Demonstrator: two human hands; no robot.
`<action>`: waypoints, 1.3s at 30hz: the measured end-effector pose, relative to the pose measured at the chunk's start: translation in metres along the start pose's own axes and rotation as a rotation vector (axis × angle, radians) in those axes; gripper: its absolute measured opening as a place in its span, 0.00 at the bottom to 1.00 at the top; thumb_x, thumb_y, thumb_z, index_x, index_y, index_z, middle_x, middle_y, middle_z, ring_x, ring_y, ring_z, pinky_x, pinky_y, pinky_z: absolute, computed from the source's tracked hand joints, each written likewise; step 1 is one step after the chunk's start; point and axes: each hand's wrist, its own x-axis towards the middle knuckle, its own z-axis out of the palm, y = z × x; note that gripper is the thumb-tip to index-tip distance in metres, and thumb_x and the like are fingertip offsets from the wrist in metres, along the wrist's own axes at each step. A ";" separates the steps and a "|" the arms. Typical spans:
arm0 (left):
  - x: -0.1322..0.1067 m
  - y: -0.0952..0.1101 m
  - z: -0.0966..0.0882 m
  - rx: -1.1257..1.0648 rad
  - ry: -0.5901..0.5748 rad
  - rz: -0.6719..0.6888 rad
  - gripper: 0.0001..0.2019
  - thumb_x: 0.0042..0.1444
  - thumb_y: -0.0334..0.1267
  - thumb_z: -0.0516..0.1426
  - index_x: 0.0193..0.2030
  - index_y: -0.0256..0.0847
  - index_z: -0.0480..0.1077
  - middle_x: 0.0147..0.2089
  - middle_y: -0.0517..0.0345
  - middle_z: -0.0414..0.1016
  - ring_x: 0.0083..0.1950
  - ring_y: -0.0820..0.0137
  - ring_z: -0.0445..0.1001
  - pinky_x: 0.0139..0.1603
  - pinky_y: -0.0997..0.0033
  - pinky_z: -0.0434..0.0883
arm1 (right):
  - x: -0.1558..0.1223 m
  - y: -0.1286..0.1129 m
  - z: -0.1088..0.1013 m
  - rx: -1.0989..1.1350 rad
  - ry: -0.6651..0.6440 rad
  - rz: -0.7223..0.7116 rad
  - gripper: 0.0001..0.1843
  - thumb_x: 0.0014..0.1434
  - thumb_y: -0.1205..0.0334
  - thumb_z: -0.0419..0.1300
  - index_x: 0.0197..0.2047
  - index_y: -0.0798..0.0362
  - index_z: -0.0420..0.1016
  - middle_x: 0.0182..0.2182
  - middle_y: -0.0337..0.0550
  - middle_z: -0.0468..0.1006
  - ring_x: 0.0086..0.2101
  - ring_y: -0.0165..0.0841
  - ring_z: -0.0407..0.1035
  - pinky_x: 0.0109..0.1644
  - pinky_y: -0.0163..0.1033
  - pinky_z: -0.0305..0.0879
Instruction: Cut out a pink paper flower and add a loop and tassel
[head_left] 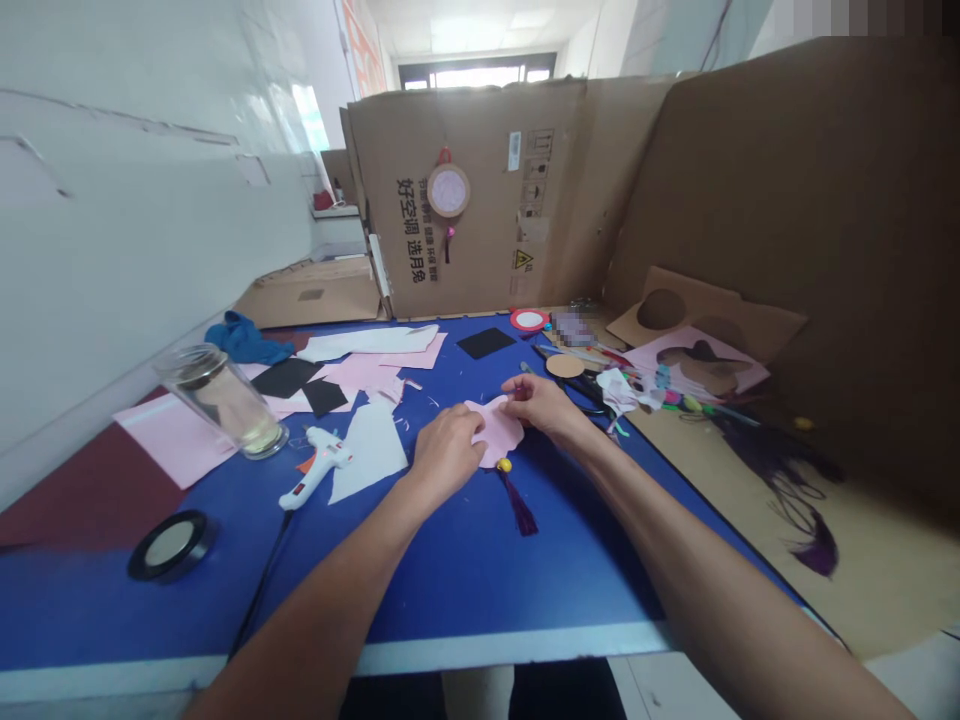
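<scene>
A pink scalloped paper piece (499, 436) lies between my hands over the blue table. My left hand (448, 447) pinches its left edge with thumb and fingers. On the upper right edge, my right hand (541, 405) has thumb and fingertips closed on the same piece. A yellow bead (504, 465) sits at its lower edge, and a dark purple tassel (520, 505) hangs from the bead towards me, lying on the table. Left of my left hand, a white glue gun (319, 465) rests with its cord running to the table's front edge.
A glass jar of liquid (225, 405) and a roll of black tape (171, 546) stand at the left. Pink, white and black sheets (364, 375) lie behind the glue gun. Cardboard walls (487, 200) rise at the back and right. Cut cardboard (675, 310), tools and purple tassels (765, 460) crowd the right.
</scene>
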 end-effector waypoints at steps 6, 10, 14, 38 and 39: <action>0.011 -0.014 -0.002 -0.306 0.239 -0.121 0.18 0.60 0.31 0.64 0.57 0.43 0.76 0.59 0.47 0.80 0.58 0.57 0.79 0.60 0.56 0.74 | -0.005 -0.007 0.004 0.022 -0.049 -0.026 0.24 0.39 0.60 0.74 0.43 0.50 0.78 0.23 0.28 0.74 0.24 0.30 0.68 0.30 0.35 0.64; 0.022 -0.031 -0.006 -0.835 0.285 -0.293 0.28 0.56 0.34 0.68 0.64 0.38 0.71 0.58 0.43 0.82 0.52 0.61 0.81 0.54 0.60 0.77 | -0.013 -0.024 0.006 0.138 -0.075 -0.115 0.26 0.41 0.59 0.76 0.46 0.49 0.79 0.29 0.32 0.80 0.29 0.32 0.73 0.36 0.38 0.69; 0.022 -0.032 -0.009 -1.196 0.125 -0.271 0.18 0.53 0.40 0.68 0.51 0.37 0.79 0.43 0.52 0.85 0.39 0.66 0.81 0.45 0.66 0.76 | -0.019 -0.034 0.009 0.184 -0.091 -0.179 0.24 0.45 0.56 0.77 0.46 0.48 0.78 0.35 0.38 0.84 0.34 0.35 0.76 0.42 0.41 0.72; -0.007 0.031 -0.012 -0.159 0.379 0.026 0.23 0.65 0.38 0.62 0.67 0.48 0.72 0.68 0.48 0.73 0.64 0.54 0.76 0.63 0.55 0.75 | -0.042 -0.044 0.040 0.288 0.075 -0.144 0.25 0.52 0.50 0.75 0.51 0.49 0.81 0.43 0.44 0.86 0.38 0.38 0.78 0.43 0.42 0.75; -0.008 0.032 -0.012 -0.162 0.376 0.032 0.24 0.65 0.38 0.62 0.68 0.48 0.71 0.69 0.49 0.73 0.65 0.54 0.76 0.64 0.55 0.74 | -0.040 -0.043 0.038 0.269 0.096 -0.160 0.24 0.51 0.51 0.74 0.50 0.49 0.81 0.42 0.44 0.85 0.36 0.38 0.77 0.42 0.42 0.75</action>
